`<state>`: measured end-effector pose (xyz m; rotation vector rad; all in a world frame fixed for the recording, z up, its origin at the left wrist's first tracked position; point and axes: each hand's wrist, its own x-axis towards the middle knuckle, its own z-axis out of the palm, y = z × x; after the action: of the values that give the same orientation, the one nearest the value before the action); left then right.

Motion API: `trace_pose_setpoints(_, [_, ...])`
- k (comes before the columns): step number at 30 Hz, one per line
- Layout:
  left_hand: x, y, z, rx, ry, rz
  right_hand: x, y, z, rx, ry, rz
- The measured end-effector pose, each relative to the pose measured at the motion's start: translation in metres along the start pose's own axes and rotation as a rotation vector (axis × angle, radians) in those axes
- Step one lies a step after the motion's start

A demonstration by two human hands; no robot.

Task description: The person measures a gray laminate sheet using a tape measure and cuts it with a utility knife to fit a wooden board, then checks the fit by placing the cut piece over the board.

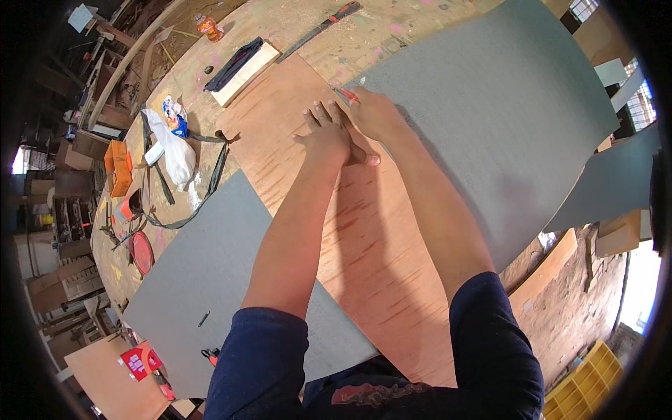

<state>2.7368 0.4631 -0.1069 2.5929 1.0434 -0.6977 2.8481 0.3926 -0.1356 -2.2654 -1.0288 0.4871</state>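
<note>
My left hand (329, 140) presses on a reddish plywood strip (280, 147), fingers spread. Just right of it, my right hand (369, 110) grips a small red-handled tool (347, 94), probably a blade, at the plywood's boundary with a large grey sheet (490, 126). Its tip is too small to make out. A second grey sheet (175, 280) lies left of the plywood. At the plywood's far end is a pale board (248, 77) with dark cloth (234, 63) on it.
A long red-and-black handled saw or blade (315, 31) lies at the back. A plastic bag (178, 154), black straps, an orange box (117, 168) and a red lid (141, 252) are at left. A yellow crate (581, 381) stands lower right; scissors (210, 355) lie near me.
</note>
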Motion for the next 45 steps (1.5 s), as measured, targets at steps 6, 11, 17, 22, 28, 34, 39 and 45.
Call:
trace_pose_setpoints(6, [0.000,0.004,-0.005,0.020,-0.034,-0.012,0.003,-0.004,0.006,-0.002,-0.031,-0.011])
trace_pose_setpoints(11, [-0.002,-0.001,-0.006,0.000,-0.026,-0.012,-0.006,-0.019,0.001,-0.146,-0.081,-0.069])
trace_pose_setpoints(17, [0.001,0.000,-0.008,0.011,-0.031,0.003,-0.012,-0.022,-0.007,-0.093,-0.074,-0.037])
trace_pose_setpoints(22, [0.008,0.005,-0.002,0.027,-0.067,0.010,-0.022,-0.014,-0.010,-0.104,-0.105,0.017])
trace_pose_setpoints(28, [0.032,-0.006,0.020,0.020,0.052,-0.016,-0.060,-0.005,-0.020,-0.096,-0.112,0.093])
trace_pose_setpoints(34, [0.015,0.002,0.010,0.043,0.069,-0.024,-0.099,0.004,-0.033,-0.097,-0.139,0.064])
trace_pose_setpoints(39, [-0.012,0.015,-0.012,0.015,0.005,-0.004,-0.145,0.019,-0.044,-0.091,-0.127,0.081])
trace_pose_setpoints(45, [-0.014,0.018,-0.015,0.035,-0.001,-0.010,-0.198,0.015,-0.074,-0.065,-0.323,0.320])
